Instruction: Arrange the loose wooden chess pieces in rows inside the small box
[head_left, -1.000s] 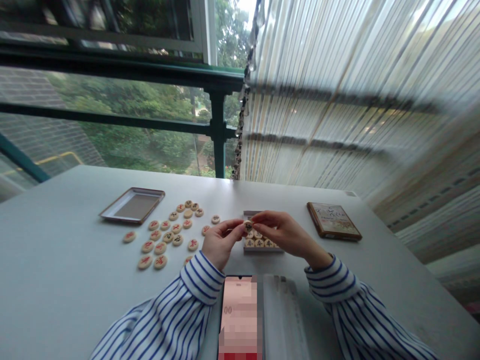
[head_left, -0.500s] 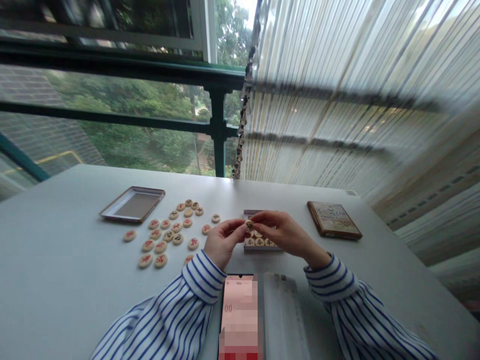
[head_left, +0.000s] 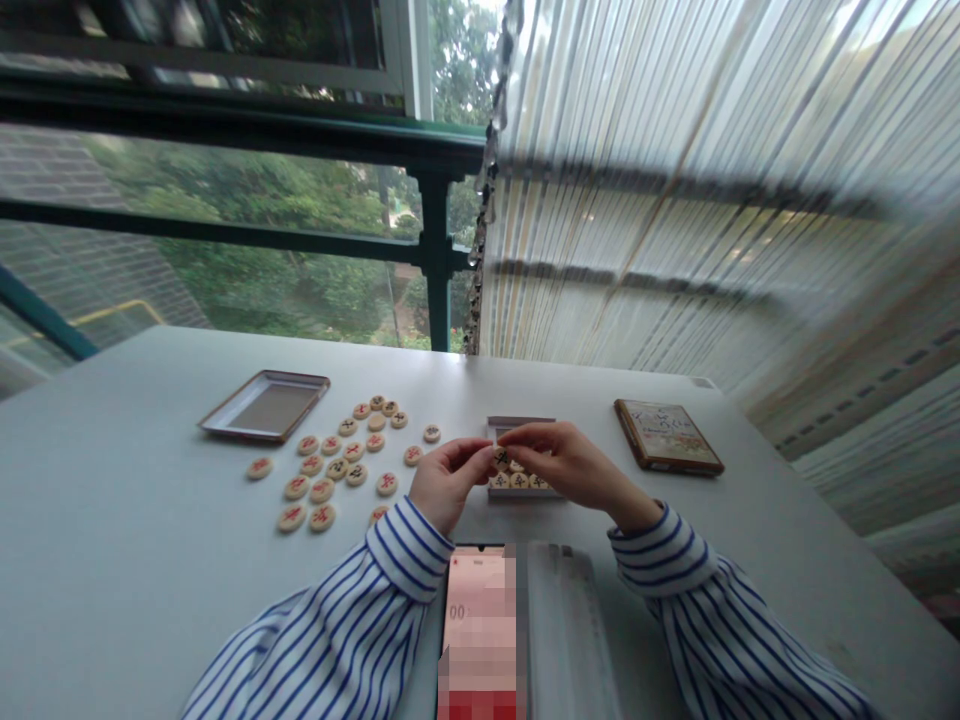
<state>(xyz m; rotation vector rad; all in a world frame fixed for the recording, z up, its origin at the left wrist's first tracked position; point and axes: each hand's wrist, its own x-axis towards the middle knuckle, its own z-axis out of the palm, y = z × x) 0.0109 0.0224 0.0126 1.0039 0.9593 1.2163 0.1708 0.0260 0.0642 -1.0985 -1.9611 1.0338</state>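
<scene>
Both my hands meet over a small open box that holds a row of round wooden game discs. My left hand and my right hand pinch one disc with a black character between their fingertips, just above the box. Several more discs with red or black characters lie loose on the white table to the left of my left hand.
An open tin lid or tray lies at the far left. A brown box lid lies right of the hands. A phone with a red screen and a folded white sheet sit at the near edge. A window railing and a blind stand behind.
The pinched disc has dropped slightly toward the box; the hands stay almost in place. The camera shifted a little.
</scene>
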